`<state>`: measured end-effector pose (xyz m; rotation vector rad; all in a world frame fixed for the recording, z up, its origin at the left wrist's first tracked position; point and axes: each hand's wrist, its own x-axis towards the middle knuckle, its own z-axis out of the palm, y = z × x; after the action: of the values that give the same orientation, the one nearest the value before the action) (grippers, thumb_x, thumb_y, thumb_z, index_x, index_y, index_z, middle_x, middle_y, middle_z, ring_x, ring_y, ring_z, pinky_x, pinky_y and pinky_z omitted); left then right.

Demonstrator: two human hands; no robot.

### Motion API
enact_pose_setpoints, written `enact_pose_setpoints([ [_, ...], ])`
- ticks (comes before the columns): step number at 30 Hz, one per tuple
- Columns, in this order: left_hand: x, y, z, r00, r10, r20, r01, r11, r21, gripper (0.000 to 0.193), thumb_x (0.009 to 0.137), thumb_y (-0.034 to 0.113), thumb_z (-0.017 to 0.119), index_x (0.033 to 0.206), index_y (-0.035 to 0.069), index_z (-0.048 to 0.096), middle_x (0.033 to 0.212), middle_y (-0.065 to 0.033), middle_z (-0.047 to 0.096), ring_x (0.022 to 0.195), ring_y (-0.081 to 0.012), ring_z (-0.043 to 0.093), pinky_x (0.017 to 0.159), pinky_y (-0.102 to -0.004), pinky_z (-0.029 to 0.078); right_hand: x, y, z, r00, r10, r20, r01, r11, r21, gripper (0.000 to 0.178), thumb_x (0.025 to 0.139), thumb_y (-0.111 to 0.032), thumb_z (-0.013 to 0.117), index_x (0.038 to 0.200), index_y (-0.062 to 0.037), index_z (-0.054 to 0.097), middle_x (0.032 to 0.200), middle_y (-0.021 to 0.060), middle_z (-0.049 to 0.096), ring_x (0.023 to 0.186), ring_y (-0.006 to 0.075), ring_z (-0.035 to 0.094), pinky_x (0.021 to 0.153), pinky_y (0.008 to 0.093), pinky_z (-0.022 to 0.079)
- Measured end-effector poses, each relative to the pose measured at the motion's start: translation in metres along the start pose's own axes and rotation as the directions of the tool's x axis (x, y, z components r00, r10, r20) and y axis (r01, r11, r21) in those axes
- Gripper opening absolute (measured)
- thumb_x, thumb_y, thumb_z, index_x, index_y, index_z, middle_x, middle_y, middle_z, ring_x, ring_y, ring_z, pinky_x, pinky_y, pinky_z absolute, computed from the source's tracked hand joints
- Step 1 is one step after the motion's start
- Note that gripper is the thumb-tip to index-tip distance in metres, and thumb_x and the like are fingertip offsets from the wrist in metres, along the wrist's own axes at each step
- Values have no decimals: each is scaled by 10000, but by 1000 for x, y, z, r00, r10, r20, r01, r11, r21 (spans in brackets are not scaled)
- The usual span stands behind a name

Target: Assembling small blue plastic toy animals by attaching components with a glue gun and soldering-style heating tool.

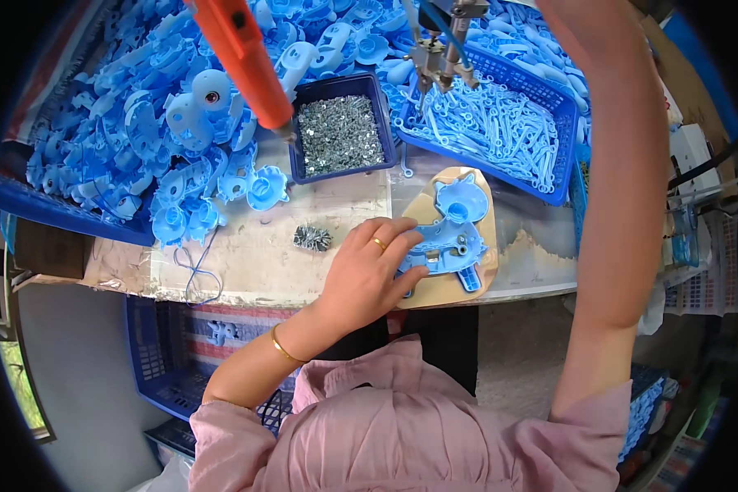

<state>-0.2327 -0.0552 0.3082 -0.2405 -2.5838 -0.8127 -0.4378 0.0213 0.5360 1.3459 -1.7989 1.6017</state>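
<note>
Likely light, stiff, slick blue shell (446, 236); best held by rim. Steadying left end with part-curled left grip (369, 266); can't tell right grip, out of view.

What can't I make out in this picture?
In the head view:
Right hand: cut off by the top edge; only its arm shows.
Blue plastic shell: part of its left side is hidden by the left hand.
Orange tool: upper end cut off by the top edge.
Metal pieces: too small to tell their shape.
</note>
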Motion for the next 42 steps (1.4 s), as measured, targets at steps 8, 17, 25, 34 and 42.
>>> enact_pose_setpoints([
  [8,14,15,14,990,137,23,-138,990,30,331,811,229,754,1067,55,636,1195,-85,618,1122,-285,559,977,-417,453,-16,23,-36,957,-18,291,-147,832,534,501,835,-99,626,1286,83,511,926,113,628,833,128,599,715,270,477],
  [17,13,13,33,976,199,92,-208,973,97,274,848,250,715,1033,58,649,1134,-62,636,1102,-256,559,1048,-422,405,-99,-12,-29,929,357,100,-355,775,522,712,706,-37,661,1349,42,368,676,105,564,487,184,590,510,292,538],
  [25,12,13,38,976,204,78,-213,970,117,236,860,235,697,1015,63,652,1114,-54,642,1084,-249,569,1050,-416,404,-99,-23,-27,919,390,65,-364,771,523,665,712,-37,659,1312,59,389,655,105,560,453,174,565,450,259,496],
  [34,13,13,41,979,198,47,-202,974,100,222,856,216,694,1005,56,658,1088,-53,643,1058,-246,578,1043,-414,411,-112,-17,-24,936,353,9,-323,846,425,635,715,-36,647,1282,90,391,636,93,565,453,167,559,434,256,468],
  [42,15,16,39,978,189,90,-202,966,161,209,843,194,686,1011,71,662,1067,-53,635,1055,-257,571,1040,-422,409,-95,-32,-28,881,467,-69,-428,852,303,473,794,-54,668,1213,69,489,678,56,598,516,116,580,488,229,452],
])
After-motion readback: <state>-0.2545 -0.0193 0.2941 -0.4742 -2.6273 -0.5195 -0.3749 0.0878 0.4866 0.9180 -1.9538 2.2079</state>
